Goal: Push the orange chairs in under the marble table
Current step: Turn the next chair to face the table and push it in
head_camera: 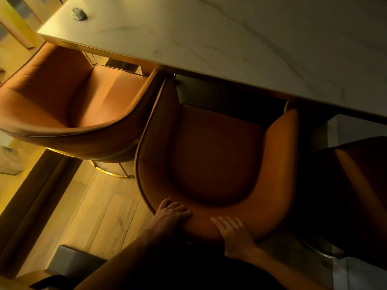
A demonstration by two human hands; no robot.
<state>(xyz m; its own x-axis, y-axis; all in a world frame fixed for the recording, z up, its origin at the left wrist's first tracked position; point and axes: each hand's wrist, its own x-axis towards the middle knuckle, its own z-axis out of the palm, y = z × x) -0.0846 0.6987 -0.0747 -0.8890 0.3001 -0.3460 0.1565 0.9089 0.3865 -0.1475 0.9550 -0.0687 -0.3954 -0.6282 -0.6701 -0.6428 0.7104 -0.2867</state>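
Note:
An orange tub chair (217, 155) stands in front of me, its front tucked partly under the marble table (240, 38). My left hand (170, 214) rests on the left end of the chair's curved backrest, fingers curled over the rim. My right hand (233, 233) lies flat on the backrest's top with straight fingers. A second orange chair (69, 97) stands to the left, its seat partly under the table's corner. A third chair (360, 185) sits in deep shadow at the right.
A small grey object (79, 14) lies on the table near its far left corner. Wooden floor (100, 216) stretches at lower left, bordered by a dark strip. A grey box-like edge (71, 258) shows at the bottom left.

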